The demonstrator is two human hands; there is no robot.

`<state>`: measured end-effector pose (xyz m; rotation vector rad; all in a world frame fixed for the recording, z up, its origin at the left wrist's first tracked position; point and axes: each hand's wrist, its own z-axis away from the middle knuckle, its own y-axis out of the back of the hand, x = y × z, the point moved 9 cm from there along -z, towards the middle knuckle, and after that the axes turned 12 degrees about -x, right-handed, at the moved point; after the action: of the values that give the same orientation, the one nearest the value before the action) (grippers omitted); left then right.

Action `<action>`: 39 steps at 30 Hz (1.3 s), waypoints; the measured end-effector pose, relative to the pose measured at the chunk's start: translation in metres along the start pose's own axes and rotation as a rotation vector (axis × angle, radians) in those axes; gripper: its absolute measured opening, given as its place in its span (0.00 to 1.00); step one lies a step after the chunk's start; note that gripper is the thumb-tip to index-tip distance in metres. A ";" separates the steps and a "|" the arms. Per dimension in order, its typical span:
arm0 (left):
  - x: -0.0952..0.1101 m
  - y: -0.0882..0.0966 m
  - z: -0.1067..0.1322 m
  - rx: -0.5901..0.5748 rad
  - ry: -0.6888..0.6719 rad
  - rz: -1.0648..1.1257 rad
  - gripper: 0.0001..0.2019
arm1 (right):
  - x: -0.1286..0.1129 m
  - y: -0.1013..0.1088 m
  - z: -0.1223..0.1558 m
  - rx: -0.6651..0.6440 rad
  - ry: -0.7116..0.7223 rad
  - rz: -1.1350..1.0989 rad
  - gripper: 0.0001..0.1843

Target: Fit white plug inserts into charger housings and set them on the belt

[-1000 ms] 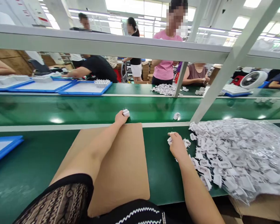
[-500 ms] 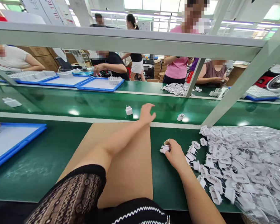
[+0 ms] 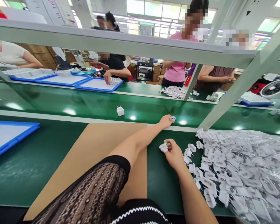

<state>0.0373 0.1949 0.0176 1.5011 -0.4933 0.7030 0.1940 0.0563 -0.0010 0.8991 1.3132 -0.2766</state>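
Note:
My left hand (image 3: 166,121) reaches over the white edge strip of the green conveyor belt (image 3: 84,107) and grips a small white plug part (image 3: 172,118). A little nearer to me, my right hand (image 3: 174,154) is closed on another white plug part (image 3: 163,147) above the green bench. Just right of that hand lies a big heap of white plug parts (image 3: 235,168), spilling from clear plastic. A single white charger body (image 3: 120,111) stands on the belt to the left of my left hand.
A brown cardboard sheet (image 3: 93,152) lies under my left arm. A blue-rimmed tray (image 3: 11,137) sits at the left. A grey frame post (image 3: 238,85) slants up at the right. Across the belt, other people work at blue trays (image 3: 95,84) and a pile of white parts (image 3: 175,91).
My left hand has moved right along the belt and closed on the small white part that lay there. The charger body has travelled left on the belt. My right hand has barely moved.

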 end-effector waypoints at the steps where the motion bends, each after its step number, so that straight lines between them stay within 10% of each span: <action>1: -0.001 0.003 0.009 -0.001 -0.020 0.002 0.15 | -0.002 0.002 0.000 0.018 0.003 -0.118 0.20; 9: -0.033 0.023 0.143 -0.056 -0.228 0.087 0.16 | -0.028 -0.008 0.004 -0.091 0.031 -0.634 0.28; 15: -0.027 0.008 0.229 -0.090 -0.287 0.104 0.14 | -0.025 -0.015 0.004 -0.129 0.010 -0.553 0.23; 23: -0.031 -0.005 0.233 -0.069 -0.319 0.177 0.17 | -0.046 0.012 0.013 0.087 0.194 0.086 0.15; 31: -0.037 -0.006 0.230 -0.068 -0.340 0.213 0.15 | -0.074 -0.023 0.024 -0.053 0.438 0.618 0.19; 39: -0.043 -0.006 0.229 -0.020 -0.241 0.224 0.19 | -0.056 -0.006 0.017 0.101 0.236 0.243 0.13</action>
<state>0.0392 -0.0366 -0.0087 1.5339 -0.8603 0.6903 0.1866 0.0232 0.0471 1.1942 1.3979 -0.0473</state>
